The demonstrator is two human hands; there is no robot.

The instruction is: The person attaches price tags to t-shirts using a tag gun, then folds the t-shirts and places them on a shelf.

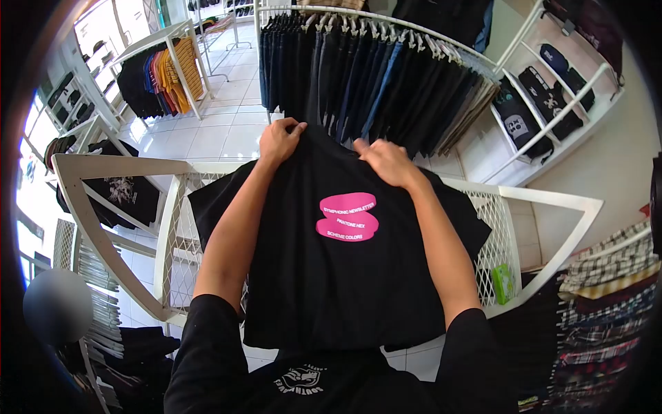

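Observation:
A black T-shirt (pixel 345 290) with a pink printed patch (pixel 347 217) hangs spread out in front of me, its collar end away from me. My left hand (pixel 279 140) pinches the shirt near the left side of the collar, thumb and fingers pressed together. On the other side of the collar, my right hand (pixel 386 163) is closed on the fabric, its fingertips a little blurred. Behind and under the shirt stands a white metal mesh rack (pixel 181 234), partly hidden by the cloth.
A rail of jeans (pixel 358 76) stands straight ahead. Coloured shirts (pixel 162 76) hang at the back left. Wall shelves (pixel 534 117) with folded shirts are at the right. Plaid shirts (pixel 600 310) hang close on my right. A green packet (pixel 503 283) sits against the mesh.

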